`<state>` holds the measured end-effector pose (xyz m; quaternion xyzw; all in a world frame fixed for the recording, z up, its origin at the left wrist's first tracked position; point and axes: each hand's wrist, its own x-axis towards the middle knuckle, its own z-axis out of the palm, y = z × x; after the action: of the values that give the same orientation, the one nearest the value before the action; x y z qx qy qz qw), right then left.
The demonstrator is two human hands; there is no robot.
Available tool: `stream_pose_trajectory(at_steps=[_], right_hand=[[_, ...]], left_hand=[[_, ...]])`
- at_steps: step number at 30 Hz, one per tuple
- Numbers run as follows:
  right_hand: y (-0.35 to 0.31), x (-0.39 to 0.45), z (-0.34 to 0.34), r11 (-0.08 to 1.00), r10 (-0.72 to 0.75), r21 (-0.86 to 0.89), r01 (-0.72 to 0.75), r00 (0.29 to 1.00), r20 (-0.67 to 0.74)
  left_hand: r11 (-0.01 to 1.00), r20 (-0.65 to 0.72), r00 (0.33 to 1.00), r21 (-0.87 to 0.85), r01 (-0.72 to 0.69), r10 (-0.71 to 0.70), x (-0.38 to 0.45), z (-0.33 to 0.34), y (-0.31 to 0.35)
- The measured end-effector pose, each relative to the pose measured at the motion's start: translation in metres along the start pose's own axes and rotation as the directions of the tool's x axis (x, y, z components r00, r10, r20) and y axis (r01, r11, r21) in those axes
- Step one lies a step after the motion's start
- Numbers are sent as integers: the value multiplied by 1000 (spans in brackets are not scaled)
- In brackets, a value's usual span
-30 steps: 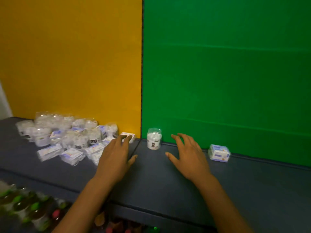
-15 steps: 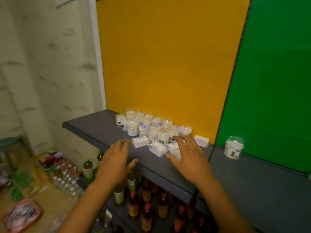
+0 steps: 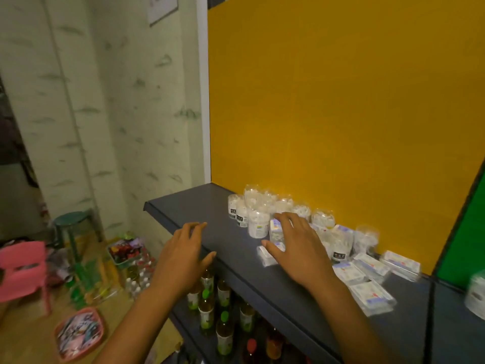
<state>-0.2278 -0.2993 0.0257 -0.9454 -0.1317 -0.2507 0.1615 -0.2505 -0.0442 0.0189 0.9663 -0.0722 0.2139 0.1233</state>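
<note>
Your left hand (image 3: 183, 258) hovers over the front edge of the dark grey metal shelf (image 3: 210, 206), fingers relaxed and empty. Your right hand (image 3: 296, 250), fingers spread and holding nothing, is above the clear plastic jars of white cotton buds (image 3: 258, 225) and the flat white packets (image 3: 372, 267) at the shelf's rear.

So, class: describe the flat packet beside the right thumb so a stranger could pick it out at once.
Start at the dark shelf below the yellow panel, with its heap of clear tubs and packets. The packet lies flat at the heap's front left, beside the right hand's thumb; the other flat packets lie right of that hand.
</note>
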Motion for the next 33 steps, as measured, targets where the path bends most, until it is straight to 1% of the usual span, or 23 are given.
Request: stream_pose_trajectory(at_steps=[7, 15, 19, 24, 33], right_hand=[[14, 75, 33, 999, 30, 30, -28, 999, -46], [18, 121, 64, 999, 30, 28, -29, 999, -42], [20, 130, 74, 998, 61, 2, -60, 998, -22], [22, 140, 85, 987, 145, -63, -145, 989, -19], [2, 154, 98, 964, 234, -103, -245, 966, -108]], left_hand=[[999, -44, 999, 19, -29, 30, 88, 11, -26], [999, 11, 999, -29, -43, 44, 140, 55, -48], [994, 32, 998, -95, -60, 63, 161, 75, -57], [972, 31, 989, -191, -137, 146, 188, 96, -63], [905, 66, 944, -312, -289, 324, 250, 128, -84]])
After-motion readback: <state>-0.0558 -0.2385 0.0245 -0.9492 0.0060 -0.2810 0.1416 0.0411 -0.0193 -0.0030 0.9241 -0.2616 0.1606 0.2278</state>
